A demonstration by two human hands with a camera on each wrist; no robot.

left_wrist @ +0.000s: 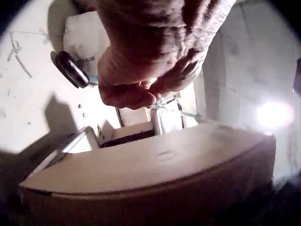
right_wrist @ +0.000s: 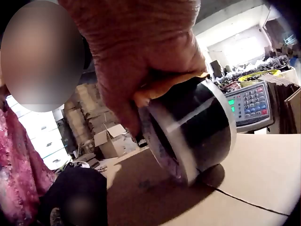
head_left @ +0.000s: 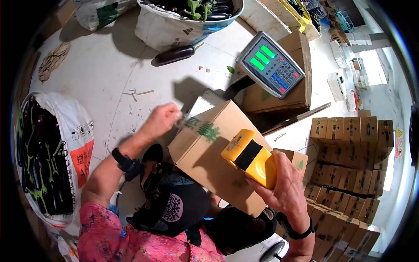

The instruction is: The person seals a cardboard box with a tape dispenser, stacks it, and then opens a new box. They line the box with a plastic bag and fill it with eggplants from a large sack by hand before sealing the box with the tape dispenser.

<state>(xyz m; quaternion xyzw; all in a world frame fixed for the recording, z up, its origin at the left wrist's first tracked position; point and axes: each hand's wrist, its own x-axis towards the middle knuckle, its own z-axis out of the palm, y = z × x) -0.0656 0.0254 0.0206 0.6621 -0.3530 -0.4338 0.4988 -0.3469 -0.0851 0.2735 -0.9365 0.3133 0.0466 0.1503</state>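
A cardboard box with green print sits tilted in front of the person, its seam facing up. The right hand grips a yellow tape dispenser over the near right part of the box. In the right wrist view, the dispenser's wide tape roll is right at the cardboard. Beyond the box's far left edge is the left hand, fingers curled. Its thumb and fingertips pinch a thin clear strip, which looks like tape, in the left wrist view.
A weighing scale display stands behind the box. One eggplant lies on the floor near a sack of eggplants. Another eggplant sack is at left. Stacked cartons line the right side.
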